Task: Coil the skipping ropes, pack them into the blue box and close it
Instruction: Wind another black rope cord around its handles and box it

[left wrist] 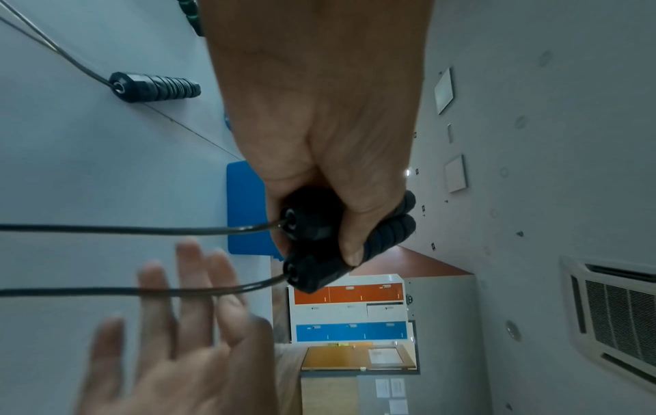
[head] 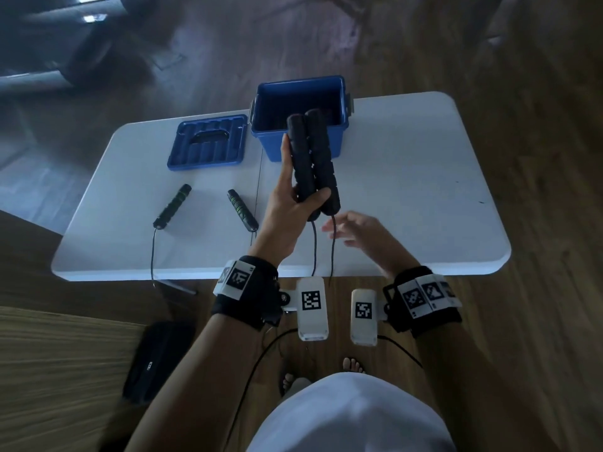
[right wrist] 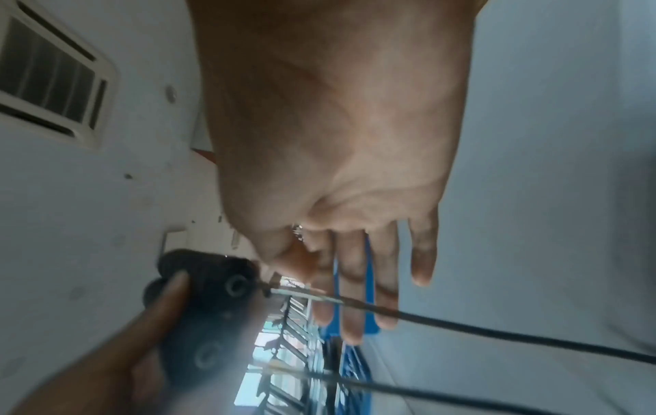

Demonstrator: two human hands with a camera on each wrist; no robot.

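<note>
My left hand (head: 295, 203) grips the two black foam handles (head: 313, 158) of a skipping rope side by side, upright above the table, in front of the open blue box (head: 300, 122). Both of its black cords (head: 315, 246) hang down past the table's near edge. My right hand (head: 350, 228) hovers open just right of the cords, fingers spread, holding nothing. In the left wrist view the handles (left wrist: 312, 238) sit in my curled fingers. A second rope's black-and-green handles (head: 173, 205) (head: 243, 210) lie on the table to the left.
The blue lid (head: 207, 143) lies upside down left of the box on the white folding table (head: 408, 190). A black bag (head: 156, 360) sits on the floor at the lower left. The second rope's cord (head: 152, 256) drops over the table's front edge.
</note>
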